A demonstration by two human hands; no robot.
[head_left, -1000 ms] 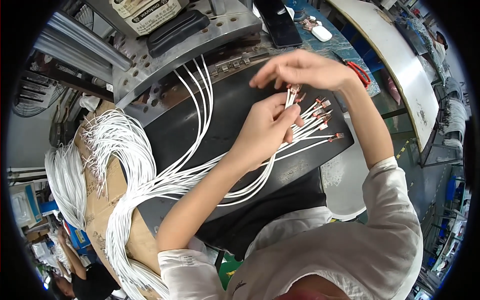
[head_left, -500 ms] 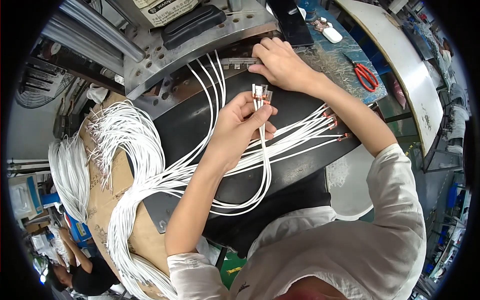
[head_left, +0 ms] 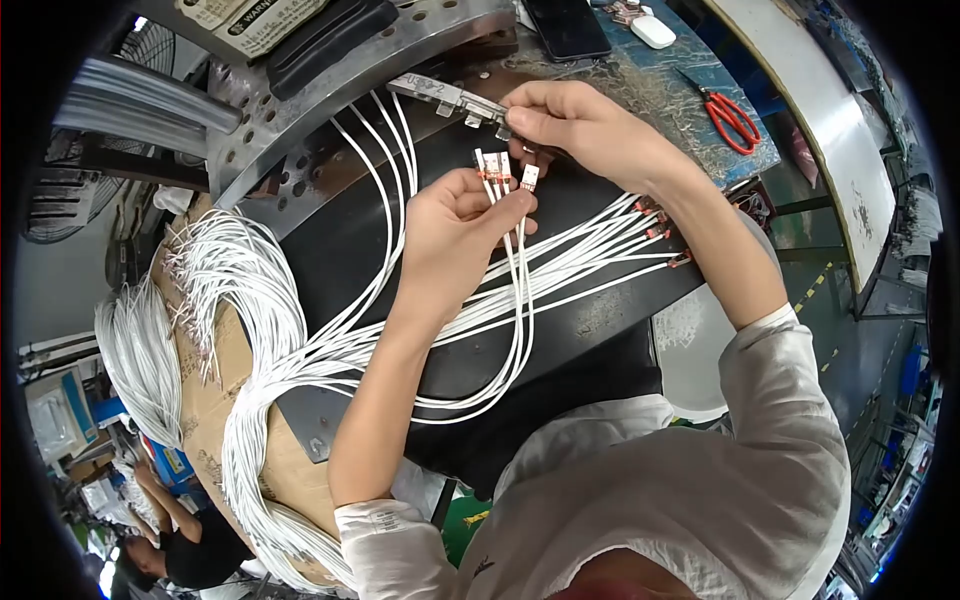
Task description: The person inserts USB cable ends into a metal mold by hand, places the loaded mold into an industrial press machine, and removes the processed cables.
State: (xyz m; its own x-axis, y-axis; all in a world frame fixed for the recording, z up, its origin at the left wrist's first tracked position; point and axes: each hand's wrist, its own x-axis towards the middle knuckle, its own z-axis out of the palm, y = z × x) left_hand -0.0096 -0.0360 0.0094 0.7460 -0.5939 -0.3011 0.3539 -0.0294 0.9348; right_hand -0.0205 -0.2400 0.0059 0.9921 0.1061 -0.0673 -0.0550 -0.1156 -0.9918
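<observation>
My left hand (head_left: pixel 450 225) is closed around several white cables (head_left: pixel 521 290), just below their small plugs. The plugs (head_left: pixel 497 166) have white ends and orange-red bits and stand up above my fingers, one apart from the others. My right hand (head_left: pixel 595 130) grips the right end of a narrow metal bar (head_left: pixel 440 93) with small square tabs along its lower edge. The bar slants in front of the press, close above the plugs. Its gripped end is partly hidden by my fingers.
A steel press plate (head_left: pixel 350 70) with round holes stands at the back left, other cables running under it. More cables lie across the black table (head_left: pixel 600 310), and a thick bundle (head_left: pixel 250 400) hangs left. Red-handled pliers (head_left: pixel 733 122) and a phone (head_left: pixel 567 28) lie back right.
My right hand has brought the metal bar out from the press edge towards me. My left hand has shifted slightly left, and the plugs in it are more spread. The head view has shifted slightly.
</observation>
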